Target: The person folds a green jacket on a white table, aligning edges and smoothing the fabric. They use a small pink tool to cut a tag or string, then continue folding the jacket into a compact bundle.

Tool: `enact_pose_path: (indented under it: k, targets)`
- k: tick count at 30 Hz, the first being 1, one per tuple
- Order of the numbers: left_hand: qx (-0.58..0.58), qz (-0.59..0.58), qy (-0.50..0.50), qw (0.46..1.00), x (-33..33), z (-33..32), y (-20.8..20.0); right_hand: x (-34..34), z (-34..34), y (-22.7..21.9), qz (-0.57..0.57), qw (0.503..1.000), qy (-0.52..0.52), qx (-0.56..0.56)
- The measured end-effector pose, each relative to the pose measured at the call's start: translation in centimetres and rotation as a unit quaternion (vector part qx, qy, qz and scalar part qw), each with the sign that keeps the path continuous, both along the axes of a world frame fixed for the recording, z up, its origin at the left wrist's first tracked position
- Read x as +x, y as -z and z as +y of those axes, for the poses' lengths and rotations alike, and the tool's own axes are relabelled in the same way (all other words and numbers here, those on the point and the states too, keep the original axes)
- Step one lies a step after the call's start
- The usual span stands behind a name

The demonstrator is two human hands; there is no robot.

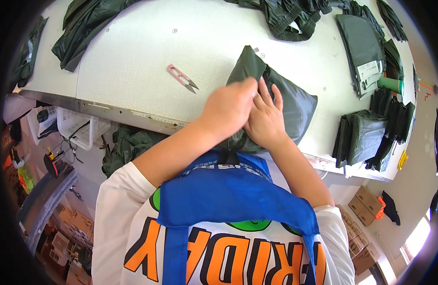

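Observation:
A plump, dark green-grey plastic bag lies at the near edge of the table, under both my hands. My left hand is closed, its fingertips pinched together at a fold in the middle of the bag. Against it rests my right hand, with its fingers stretched out and slightly spread on the bag; its thumb is hidden behind the left hand. What exactly the left fingertips grip is covered. To the left of the bag lies a pair of thread snips with pink handles, its blades pointing toward me.
Dark folded garments lie along the far side. At the right are a flat dark package, a green roll and stacked dark packages. White baskets sit below the left edge, cardboard boxes at lower right.

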State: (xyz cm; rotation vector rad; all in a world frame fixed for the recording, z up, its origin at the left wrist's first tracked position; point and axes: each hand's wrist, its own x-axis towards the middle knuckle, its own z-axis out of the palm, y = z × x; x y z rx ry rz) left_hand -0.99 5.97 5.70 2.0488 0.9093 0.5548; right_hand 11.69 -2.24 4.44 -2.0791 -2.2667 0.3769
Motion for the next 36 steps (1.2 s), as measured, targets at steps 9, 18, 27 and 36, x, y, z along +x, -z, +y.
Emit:
enact_pose_path:
  k: [9,18,27,36]
  targets:
    - [-0.061,0.071,-0.009,0.996,0.8,-1.1,3.5,0.6,-0.1,2.7,0.156,0.986,0.021,0.048]
    - [-0.084,0.094,0.018,0.992,0.5,-0.3,2.2,0.9,-2.9,0.7,0.056,0.993,0.045,0.092]
    - [-0.129,0.131,0.054,0.982,2.5,0.4,4.8,2.4,-3.0,2.5,0.263,0.944,0.116,0.161]
    - [-0.207,0.111,0.070,0.969,1.2,1.5,3.8,-1.5,-3.3,0.4,0.148,0.973,0.178,0.022]
